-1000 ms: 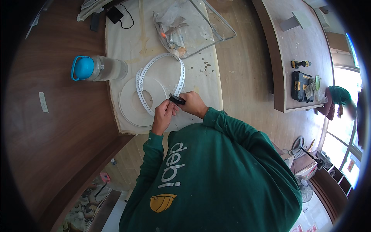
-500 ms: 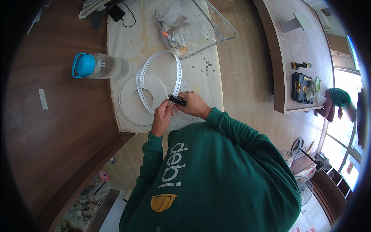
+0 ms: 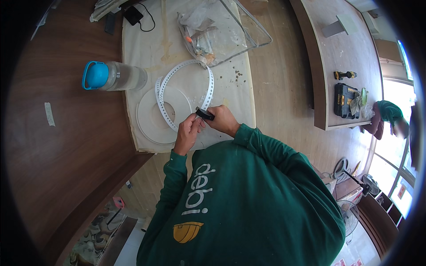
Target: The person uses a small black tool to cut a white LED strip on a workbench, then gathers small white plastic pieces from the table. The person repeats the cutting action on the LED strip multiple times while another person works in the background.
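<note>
Looping over a pale round disc (image 3: 148,135) on the covered table (image 3: 237,104), the white strip (image 3: 211,85) runs down to a small black tool (image 3: 204,114) between the hands, its row of holes in plain sight. The right hand (image 3: 225,121) has its fingers wrapped round that tool, probably to keep it steady against the strip. The left hand (image 3: 186,134) is bunched just beside it, thumb and fingers close together — whether they grip the strip's end or the tool, the view does not let me say. The strip seems left in a wide curl because it is long and springy. Farther out, a bottle (image 3: 120,76) and a clear bag (image 3: 217,37) sit apart from the hands — perhaps to leave elbow room.
</note>
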Motion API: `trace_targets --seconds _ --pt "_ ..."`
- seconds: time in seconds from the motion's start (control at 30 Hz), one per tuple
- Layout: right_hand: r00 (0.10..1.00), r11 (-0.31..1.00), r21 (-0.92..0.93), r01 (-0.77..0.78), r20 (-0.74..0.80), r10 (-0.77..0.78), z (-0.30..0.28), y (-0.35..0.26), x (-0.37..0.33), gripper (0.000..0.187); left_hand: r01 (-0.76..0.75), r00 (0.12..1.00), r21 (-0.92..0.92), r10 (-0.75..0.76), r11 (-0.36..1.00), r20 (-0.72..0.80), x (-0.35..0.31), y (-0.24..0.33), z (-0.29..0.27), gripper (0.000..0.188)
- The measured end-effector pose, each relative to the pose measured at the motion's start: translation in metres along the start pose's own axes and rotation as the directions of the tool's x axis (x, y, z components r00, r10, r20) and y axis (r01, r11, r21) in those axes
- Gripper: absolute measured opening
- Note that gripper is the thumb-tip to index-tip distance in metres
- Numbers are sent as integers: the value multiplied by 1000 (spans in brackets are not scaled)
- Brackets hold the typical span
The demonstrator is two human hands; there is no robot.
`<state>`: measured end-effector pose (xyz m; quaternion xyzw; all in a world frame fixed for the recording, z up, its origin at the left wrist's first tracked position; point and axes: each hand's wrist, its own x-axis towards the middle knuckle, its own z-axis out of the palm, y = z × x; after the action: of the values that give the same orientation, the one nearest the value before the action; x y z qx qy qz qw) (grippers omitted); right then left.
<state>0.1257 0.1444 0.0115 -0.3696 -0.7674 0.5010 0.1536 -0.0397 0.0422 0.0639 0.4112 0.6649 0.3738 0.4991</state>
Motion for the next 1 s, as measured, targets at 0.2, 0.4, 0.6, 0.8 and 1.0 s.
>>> trace_targets --seconds 0.2,0.4,0.6,0.8,1.0 --pt "997 997 -21 76 12 -75 -13 -2 9 12 -30 992 -103 17 994 -121 -1 2 9 18" --pt "990 991 -1 131 58 -131 -16 -11 9 12 -59 989 -54 51 997 -136 0 -6 4 17" --pt "993 994 -26 103 66 -101 -16 -13 4 10 -29 995 -52 24 998 -97 1 -7 0 17" --pt "994 992 -71 104 52 -100 -14 -10 3 12 -21 996 -60 16 998 -83 2 -8 -1 17" --pt "996 993 -102 66 64 -60 -17 -15 6 17 -4 998 -49 1 999 -71 1 -8 -4 18"
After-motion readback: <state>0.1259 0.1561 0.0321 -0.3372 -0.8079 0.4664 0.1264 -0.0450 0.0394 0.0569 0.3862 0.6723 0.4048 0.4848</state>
